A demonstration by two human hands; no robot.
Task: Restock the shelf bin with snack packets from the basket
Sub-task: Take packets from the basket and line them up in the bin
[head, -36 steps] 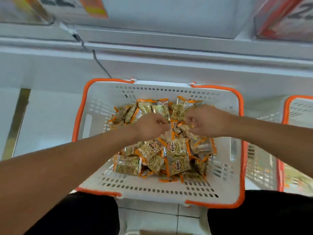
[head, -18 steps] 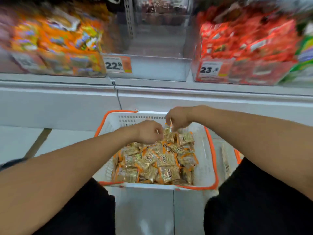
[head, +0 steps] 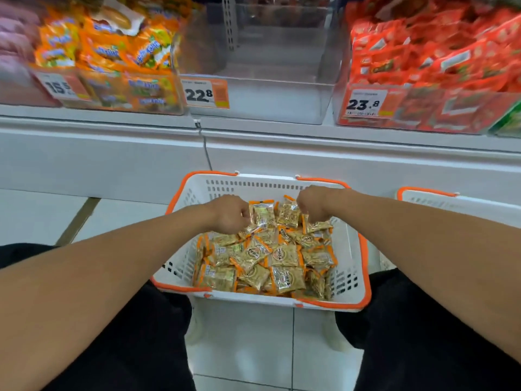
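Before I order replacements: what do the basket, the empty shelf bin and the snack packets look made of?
Basket: white moulded plastic, slotted walls, orange rim. Shelf bin: clear rigid plastic, probably acrylic; see-through. Snack packets: glossy gold film, likely foil-lined, with orange edges.

Bright, even light; shelves perhaps motion-blurred

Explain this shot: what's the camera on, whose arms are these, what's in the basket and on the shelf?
No robot here: a person wears a wide-angle camera on the head, looking forward and down at their own bare arms. The left hand and right hand are each curled on gold snack packets at the far end of a white basket with orange rim, which is full of them. Above, on the shelf, the clear middle bin, priced 22.8, looks empty. An orange-packet bin sits to its left, a red-packet bin to its right. A second basket shows at right.
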